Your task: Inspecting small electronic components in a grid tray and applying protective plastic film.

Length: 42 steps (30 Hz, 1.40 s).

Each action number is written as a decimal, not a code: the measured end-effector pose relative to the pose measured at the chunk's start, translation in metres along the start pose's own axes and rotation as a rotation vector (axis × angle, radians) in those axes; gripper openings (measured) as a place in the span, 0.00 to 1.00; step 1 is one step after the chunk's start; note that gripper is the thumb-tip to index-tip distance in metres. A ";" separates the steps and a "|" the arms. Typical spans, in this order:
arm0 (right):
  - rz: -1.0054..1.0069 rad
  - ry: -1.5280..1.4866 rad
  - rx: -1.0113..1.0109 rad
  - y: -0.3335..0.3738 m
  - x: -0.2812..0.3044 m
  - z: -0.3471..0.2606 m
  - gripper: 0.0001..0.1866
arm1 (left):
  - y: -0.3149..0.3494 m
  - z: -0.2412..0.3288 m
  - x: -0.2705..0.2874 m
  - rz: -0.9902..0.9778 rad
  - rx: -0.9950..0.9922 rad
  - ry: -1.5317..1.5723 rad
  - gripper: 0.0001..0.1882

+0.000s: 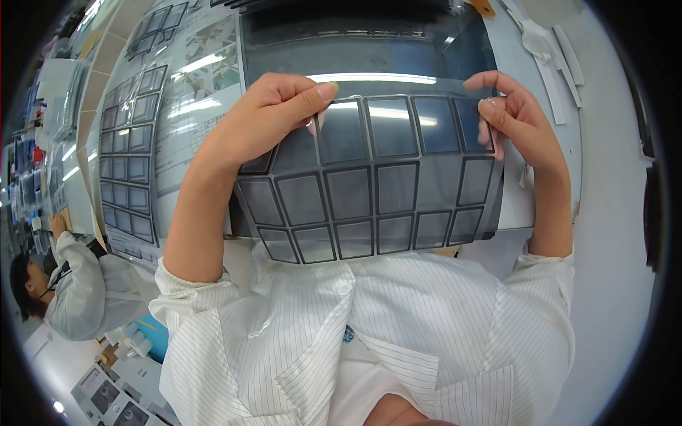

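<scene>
A clear film sheet [346, 190] with rows of dark-edged rectangles spans the space in front of my chest, its lower part bending toward my shirt. My left hand [273, 113] is closed on the sheet's far edge at the left, thumb on top and fingertips partly hidden. At the far right corner my right hand [513, 119] pinches the same sheet between thumb and fingers. Some of its fingers show through the film, and the index finger sticks out above the edge. Ceiling lights reflect on the film.
A dark, glossy work surface [298, 57] lies beyond and beneath the sheet. Similar framed sheets [128, 163] rest at the left over printed paper [186, 153]. White strips [561, 67] lie at the right. A co-worker [96, 291] sits at the far left.
</scene>
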State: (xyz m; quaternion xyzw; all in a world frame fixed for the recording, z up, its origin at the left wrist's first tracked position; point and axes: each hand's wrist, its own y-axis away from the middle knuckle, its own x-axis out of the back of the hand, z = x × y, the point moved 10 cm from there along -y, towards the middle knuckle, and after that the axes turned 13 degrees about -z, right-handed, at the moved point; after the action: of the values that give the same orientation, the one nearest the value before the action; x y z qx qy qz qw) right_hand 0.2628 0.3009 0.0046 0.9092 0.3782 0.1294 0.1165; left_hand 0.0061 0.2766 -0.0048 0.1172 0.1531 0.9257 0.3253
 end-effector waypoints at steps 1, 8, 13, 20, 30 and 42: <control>-0.002 -0.010 -0.002 0.000 0.000 0.000 0.16 | 0.000 0.000 0.001 0.001 -0.001 -0.001 0.22; 0.015 -0.012 -0.019 0.004 -0.003 -0.006 0.16 | 0.000 0.003 -0.001 0.000 -0.005 -0.060 0.23; 0.016 -0.010 -0.020 0.004 -0.002 -0.005 0.16 | 0.001 0.003 -0.001 0.017 -0.019 -0.051 0.23; -0.003 0.010 -0.028 0.007 -0.001 -0.006 0.16 | -0.001 0.003 -0.002 -0.013 -0.021 -0.072 0.22; 0.006 -0.062 -0.068 0.008 0.001 -0.002 0.20 | 0.003 0.013 -0.003 0.008 -0.060 -0.118 0.23; -0.027 -0.031 -0.030 0.007 0.000 0.000 0.20 | 0.000 0.015 -0.004 0.025 -0.096 -0.181 0.23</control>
State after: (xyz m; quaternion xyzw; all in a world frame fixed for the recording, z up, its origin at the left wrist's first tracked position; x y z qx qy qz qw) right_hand 0.2672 0.2965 0.0070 0.9041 0.3866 0.1193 0.1378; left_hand 0.0139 0.2774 0.0085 0.1867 0.0771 0.9216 0.3313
